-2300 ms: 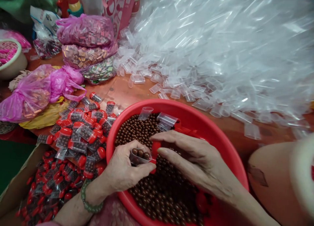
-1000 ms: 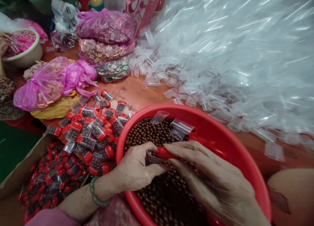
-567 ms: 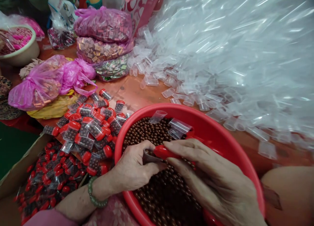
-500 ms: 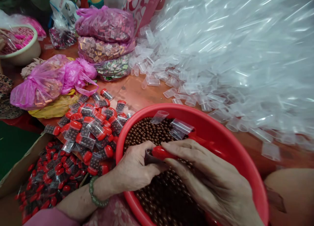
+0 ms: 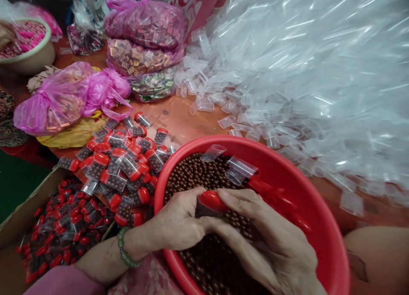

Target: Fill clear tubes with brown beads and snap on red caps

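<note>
Over a red basin [image 5: 306, 201] of small brown balls [image 5: 188, 173], my left hand [image 5: 182, 222] is closed around a small clear container [image 5: 204, 210] with dark contents. A red cap [image 5: 213, 200] covers its upper end. My right hand [image 5: 271, 239] has its fingertips on the cap's right side, with a lower finger reaching under the container. Fingers hide most of the container's body. Clear empty tubes [image 5: 241, 169] lie on the balls toward the basin's far side. More red caps [image 5: 271, 197] lie against the basin's right inner wall, partly behind my right hand.
Filled red-capped containers [image 5: 128, 163] are heaped left of the basin, and more lie in a cardboard box [image 5: 35, 197]. Clear tubes [image 5: 255, 116] form a large pile at right. Pink bags [image 5: 147, 26] stand behind. Another person's hand [image 5: 6, 35] is at a white bowl [image 5: 44, 52].
The red cap has turned from lying sideways between my fingers to sitting across the container's top. My right fingers have shifted around it. The view has moved slightly.
</note>
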The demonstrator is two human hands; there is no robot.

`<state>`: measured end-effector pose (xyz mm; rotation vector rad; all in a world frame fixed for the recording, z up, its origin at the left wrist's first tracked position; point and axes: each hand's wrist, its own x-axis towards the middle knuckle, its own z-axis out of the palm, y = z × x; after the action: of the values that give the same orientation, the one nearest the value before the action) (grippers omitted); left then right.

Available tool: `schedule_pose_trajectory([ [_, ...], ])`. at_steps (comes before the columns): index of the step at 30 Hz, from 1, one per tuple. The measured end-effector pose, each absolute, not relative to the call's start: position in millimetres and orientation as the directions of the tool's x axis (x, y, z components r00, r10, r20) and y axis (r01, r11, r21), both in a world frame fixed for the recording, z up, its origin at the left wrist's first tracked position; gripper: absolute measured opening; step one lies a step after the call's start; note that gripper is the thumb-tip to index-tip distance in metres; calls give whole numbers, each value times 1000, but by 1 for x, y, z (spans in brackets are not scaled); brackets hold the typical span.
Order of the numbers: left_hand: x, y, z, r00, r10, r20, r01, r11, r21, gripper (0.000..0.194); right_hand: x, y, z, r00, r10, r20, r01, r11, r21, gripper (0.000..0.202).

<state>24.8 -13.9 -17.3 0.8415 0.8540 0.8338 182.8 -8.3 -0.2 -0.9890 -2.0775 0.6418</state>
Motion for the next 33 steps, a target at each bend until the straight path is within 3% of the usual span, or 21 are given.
schedule_pose_trajectory([
  [4, 26, -11, -15, 496, 819, -288, -433, 521, 736, 26, 184, -10, -8, -572, 710, 411, 540, 703, -464, 69],
  [7, 27, -10, -16, 528, 801, -282, -477, 555, 682, 29, 179, -10, -15, -597, 665, 448, 613, 739, -280, 68],
  [10, 28, -10, -18, 543, 798, -262, -485, 553, 677, 29, 174, -7, -17, -626, 599, 499, 607, 776, -171, 66],
  [16, 27, -11, -17, 576, 783, -233, -489, 559, 670, 33, 173, -4, -13, -639, 533, 554, 569, 813, -126, 69],
  [21, 28, -10, -16, 538, 822, -187, -498, 489, 716, 30, 173, -6, -13, -635, 587, 503, 585, 790, -184, 68],
  [27, 28, -11, -22, 572, 775, -269, -324, 515, 794, 21, 171, -9, -17, -633, 611, 476, 605, 774, -187, 57],
  [33, 27, -14, -25, 549, 781, -298, -172, 455, 874, 24, 170, -14, -23, -657, 560, 504, 605, 791, -89, 55],
])
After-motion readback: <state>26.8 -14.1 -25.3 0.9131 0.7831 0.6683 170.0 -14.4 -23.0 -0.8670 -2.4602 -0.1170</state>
